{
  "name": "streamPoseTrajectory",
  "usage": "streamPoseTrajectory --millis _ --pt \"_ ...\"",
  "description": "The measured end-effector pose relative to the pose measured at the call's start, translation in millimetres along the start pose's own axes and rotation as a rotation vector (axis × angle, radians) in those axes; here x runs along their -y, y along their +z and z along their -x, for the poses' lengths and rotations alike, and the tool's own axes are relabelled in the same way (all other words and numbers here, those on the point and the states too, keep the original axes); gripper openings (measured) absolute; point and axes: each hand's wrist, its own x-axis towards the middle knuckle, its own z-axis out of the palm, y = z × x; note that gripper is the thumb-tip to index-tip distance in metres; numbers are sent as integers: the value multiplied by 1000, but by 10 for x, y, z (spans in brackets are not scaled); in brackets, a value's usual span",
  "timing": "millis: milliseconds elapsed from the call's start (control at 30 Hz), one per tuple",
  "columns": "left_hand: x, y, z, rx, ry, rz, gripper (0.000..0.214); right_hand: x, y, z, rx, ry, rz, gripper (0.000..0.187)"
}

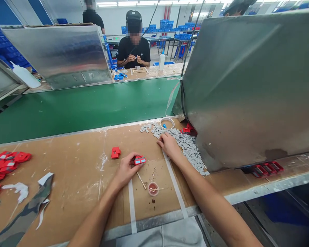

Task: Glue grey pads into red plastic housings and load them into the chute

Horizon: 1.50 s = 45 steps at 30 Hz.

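My left hand (128,166) pinches a small red plastic toy car body (140,160) with pale strips along its side, held just above the bench. At the left edge of a spread pile of small flat grey pieces (187,140), my right hand (169,145) has its fingers drawn together. Whatever may be between those fingertips is too small to make out. Another red part (115,152) lies left of my left hand. Below the hands stands a little round cup (153,189) of reddish liquid with a swab in it, and a second swab (141,180) lies beside it.
Red parts (9,164) are heaped at the left, near a camouflage strip (25,212) and white scraps. A tape roll (167,123) lies behind the grey pieces. A large metal panel (252,89) bounds the right. Across the green belt (92,106) sits a co-worker (134,44).
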Motion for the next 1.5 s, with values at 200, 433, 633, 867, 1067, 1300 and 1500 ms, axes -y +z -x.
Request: streamPoseTrajectory --millis 200,433,633,867,1067,1300,1500 --pt "-19 3 -8 -8 -12 28 22 -27 -81 40 34 50 11 19" --pt "-30 -19 14 -20 -56 185 35 -85 -210 95 47 64 -64 18" --pt "-50 -19 23 2 -109 316 48 71 -192 179 103 30 -484 12" --pt "-5 -20 3 33 -113 389 39 466 -283 401 278 -28 -1058 23" --pt "22 -35 1 69 -127 351 44 562 -215 445 312 -7 -1049 16" --pt "23 -26 5 71 -121 305 45 592 -168 469 348 2 -1046 15" --pt "26 -16 9 67 -96 261 39 552 -191 476 384 -63 -950 11"
